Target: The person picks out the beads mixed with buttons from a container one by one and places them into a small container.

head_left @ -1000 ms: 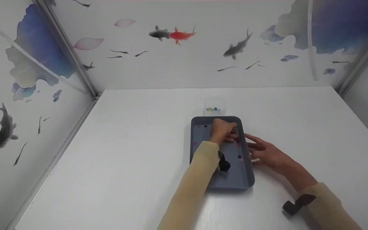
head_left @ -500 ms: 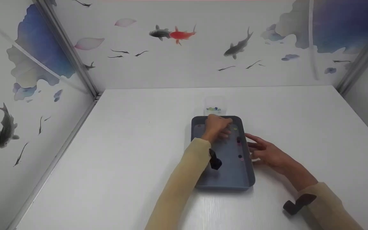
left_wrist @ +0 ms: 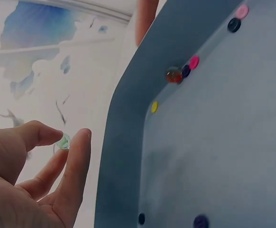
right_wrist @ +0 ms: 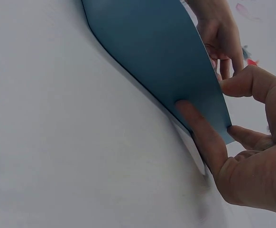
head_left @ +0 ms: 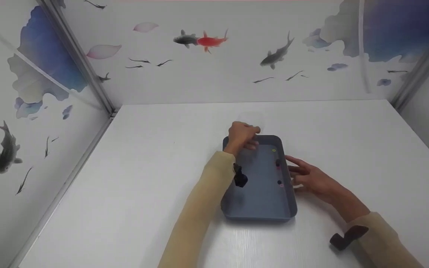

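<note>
In the left wrist view, my left hand pinches a small clear greenish glass marble between thumb and fingertips. That hand is over the far left end of the blue-grey tray, by its rim. Touching the tray's right outer wall, my right hand has its fingers extended against the side and rim. Along the inner right wall lie a reddish glass marble, a yellow button, a bright pink button and a black button. A dark purple button is partly cut off.
Behind the tray's far end stands a transparent box, mostly hidden by my left hand; earlier frames show small coloured beads or marbles in it. A white tabletop surrounds the tray, with fish-printed panels at the back and sides.
My left hand has moved left and away from me, from inside the tray's far right part to above its far rim near the transparent box. The right hand has stayed put.
</note>
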{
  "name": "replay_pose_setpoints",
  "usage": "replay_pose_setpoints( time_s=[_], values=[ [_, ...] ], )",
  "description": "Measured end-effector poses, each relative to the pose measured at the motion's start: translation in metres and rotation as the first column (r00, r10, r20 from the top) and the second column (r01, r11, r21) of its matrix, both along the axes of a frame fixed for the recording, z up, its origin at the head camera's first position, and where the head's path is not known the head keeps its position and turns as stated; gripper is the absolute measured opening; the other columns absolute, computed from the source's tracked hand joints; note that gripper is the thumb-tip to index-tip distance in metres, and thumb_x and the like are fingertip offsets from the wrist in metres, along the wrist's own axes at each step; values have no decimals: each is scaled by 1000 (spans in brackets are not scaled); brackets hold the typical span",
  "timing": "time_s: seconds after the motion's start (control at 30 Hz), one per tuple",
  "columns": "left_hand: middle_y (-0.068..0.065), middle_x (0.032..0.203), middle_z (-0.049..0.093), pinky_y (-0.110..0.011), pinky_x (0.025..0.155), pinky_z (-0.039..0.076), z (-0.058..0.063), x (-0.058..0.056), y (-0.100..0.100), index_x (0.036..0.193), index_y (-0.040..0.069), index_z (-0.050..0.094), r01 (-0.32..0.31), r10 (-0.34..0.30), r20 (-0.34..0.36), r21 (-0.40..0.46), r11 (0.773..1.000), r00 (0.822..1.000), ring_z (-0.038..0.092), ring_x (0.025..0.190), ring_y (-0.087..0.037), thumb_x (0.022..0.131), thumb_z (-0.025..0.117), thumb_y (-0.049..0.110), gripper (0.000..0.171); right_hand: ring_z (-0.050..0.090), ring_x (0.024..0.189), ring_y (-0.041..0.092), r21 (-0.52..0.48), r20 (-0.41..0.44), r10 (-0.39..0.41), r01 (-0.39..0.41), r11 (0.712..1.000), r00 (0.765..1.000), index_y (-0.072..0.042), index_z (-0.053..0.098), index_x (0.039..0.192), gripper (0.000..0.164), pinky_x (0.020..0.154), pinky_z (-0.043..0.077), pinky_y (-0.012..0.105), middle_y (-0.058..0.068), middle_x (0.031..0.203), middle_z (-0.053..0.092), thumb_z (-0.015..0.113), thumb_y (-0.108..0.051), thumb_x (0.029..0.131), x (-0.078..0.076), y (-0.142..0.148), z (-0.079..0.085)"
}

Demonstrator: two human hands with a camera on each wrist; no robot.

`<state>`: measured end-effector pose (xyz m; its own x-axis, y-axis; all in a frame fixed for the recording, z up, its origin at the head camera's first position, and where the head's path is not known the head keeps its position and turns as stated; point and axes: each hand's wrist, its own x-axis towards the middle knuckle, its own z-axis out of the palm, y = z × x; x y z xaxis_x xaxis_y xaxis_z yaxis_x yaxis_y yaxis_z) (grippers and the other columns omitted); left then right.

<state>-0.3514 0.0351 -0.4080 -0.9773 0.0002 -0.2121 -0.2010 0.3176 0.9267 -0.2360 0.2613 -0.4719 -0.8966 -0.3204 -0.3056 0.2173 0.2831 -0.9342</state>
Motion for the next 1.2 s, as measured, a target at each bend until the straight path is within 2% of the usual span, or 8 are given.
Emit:
replay_pose_setpoints(
  time_s=[0.23, 0.5, 0.67, 0.87, 1.2],
  values=[
    [-14, 96, 77, -24, 48, 58, 7, -11, -13, 101, 2, 75, -14, 13, -29, -26, 1000, 999, 68, 55, -13, 90, 71, 18, 19, 34, 148, 41, 20, -1, -9, 9, 1000, 1000, -28, 21, 161, 82, 112, 46, 54, 22, 163, 29, 55, -4, 90, -2, -1, 1],
    [-14, 93, 77, -23, 48, 58, 2, -19, -19, 102, 0, 74, -38, 37, -35, -25, 999, 999, 67, 53, -12, 91, 71, 16, 19, 35, 147, 42, -31, 9, -2, 2, 1000, 1000, -26, 20, 161, 85, 110, 49, 52, 23, 164, 26, 54, 0, 88, -2, -1, -3],
    [-13, 92, 77, -22, 47, 57, -1, -20, -21, 102, 1, 74, -54, 54, -17, -16, 998, 998, 66, 52, -11, 90, 72, 16, 19, 34, 147, 43, -41, 17, 0, 1, 999, 1000, -26, 20, 161, 85, 111, 47, 56, 23, 164, 25, 55, -1, 89, -2, -1, -3],
    [-12, 92, 77, -22, 46, 57, 1, -21, -23, 103, 2, 74, -58, 57, -21, -13, 998, 998, 68, 55, -12, 91, 72, 19, 20, 35, 147, 43, -33, 9, 0, 0, 999, 1000, -26, 20, 161, 83, 109, 49, 54, 22, 164, 26, 55, -2, 90, -2, -1, -2],
    [-11, 93, 76, -23, 51, 59, 9, -16, -33, 117, 0, 68, -51, 52, -28, 44, 998, 998, 68, 60, -13, 94, 70, 21, 32, 37, 146, 42, -17, 10, -9, 9, 1000, 1000, -28, 21, 161, 83, 108, 51, 52, 22, 163, 27, 57, -3, 90, -2, 0, -2]
  ],
)
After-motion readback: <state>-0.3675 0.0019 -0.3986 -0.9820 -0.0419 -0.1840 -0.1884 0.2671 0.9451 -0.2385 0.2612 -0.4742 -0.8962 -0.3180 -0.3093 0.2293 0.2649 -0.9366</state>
